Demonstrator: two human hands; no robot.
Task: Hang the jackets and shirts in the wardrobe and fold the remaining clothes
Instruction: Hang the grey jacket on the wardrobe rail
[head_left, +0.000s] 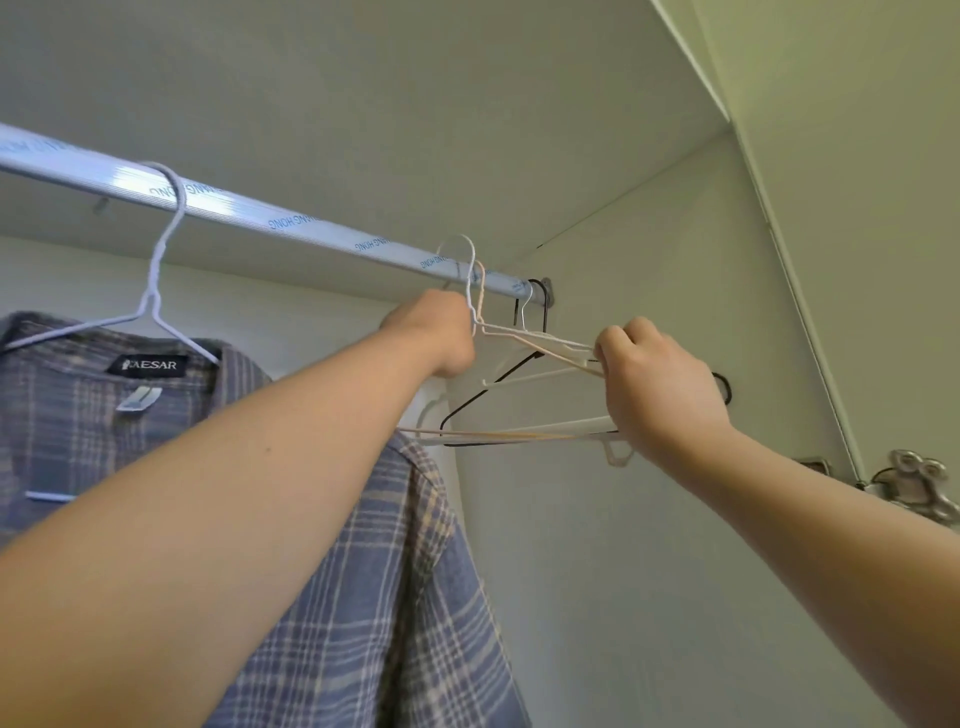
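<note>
Looks to be the freeing of one empty hanger from the tangled bunch of hangers (540, 374) at the right end of the rail (249, 205), centre-right of frame, ready for the next garment. With the left hand (439, 335), curled tight round the necks just under the hooks, pin the rest against the rail. With the right hand (662, 387), pinched on the sloping shoulder wires of the pale hangers, draw only one outward. Cannot tell the number of wires inside that right grip, so check before pulling. Lift the chosen hook up and over the rail rather than dragging it sideways, with white, peach and black wires lying crossed and likely to snag. Mind the black hanger (488, 392) threaded among the pale ones. At left of frame, already hung: a blue plaid shirt (363, 597) on a white wire hanger (154, 288), hook over the rail well apart from the bunch, cloth draped just below the left forearm. Avoid brushing it off its shoulders. At lower right, on the wardrobe side wall (649, 545), metal door hinges (917, 486), near the right forearm and worth clearing on the way out. No other clothes in view; probably much of the task left.
</note>
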